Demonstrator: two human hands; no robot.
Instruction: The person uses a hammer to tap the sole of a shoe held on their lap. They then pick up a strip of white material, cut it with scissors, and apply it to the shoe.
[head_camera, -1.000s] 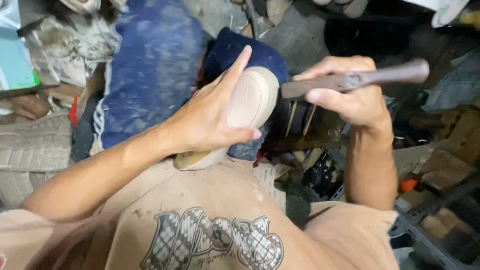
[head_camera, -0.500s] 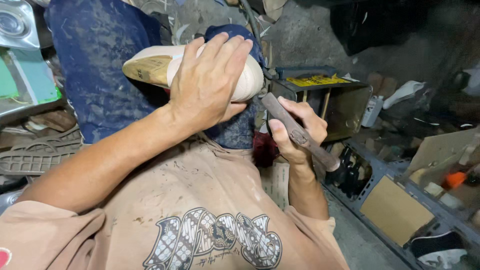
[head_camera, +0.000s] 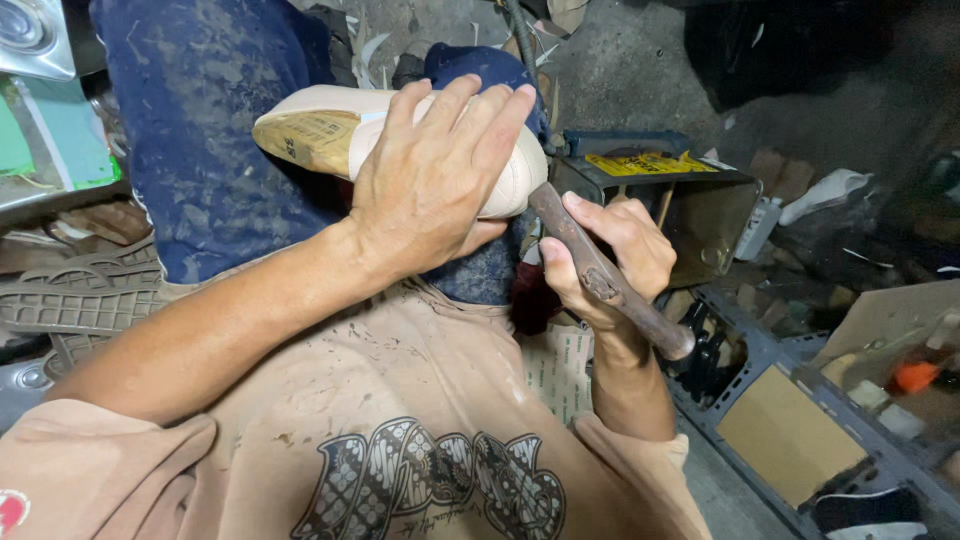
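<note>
— On the person's lap, against the blue trousers (head_camera: 190, 130), what lies there?

— A beige shoe (head_camera: 330, 125), sole side turned toward ten o'clock, its upper already pulled over the form. The left hand (head_camera: 435, 175) lies spread across it, fingers flat, pressing it onto the knee.

— And the other hand?

— The right hand (head_camera: 600, 255) is wrapped tight round a hammer (head_camera: 610, 285), at four o'clock from the shoe. Its rusty handle runs down toward five o'clock; the head sits hidden behind the shoe's edge, seemingly touching it.

— How far along does the work look?

— Partway, by judgement: the upper looks smooth and seated, while the sole side shows bare board with no outsole yet. A metal box (head_camera: 690, 200) stands at three o'clock.
</note>
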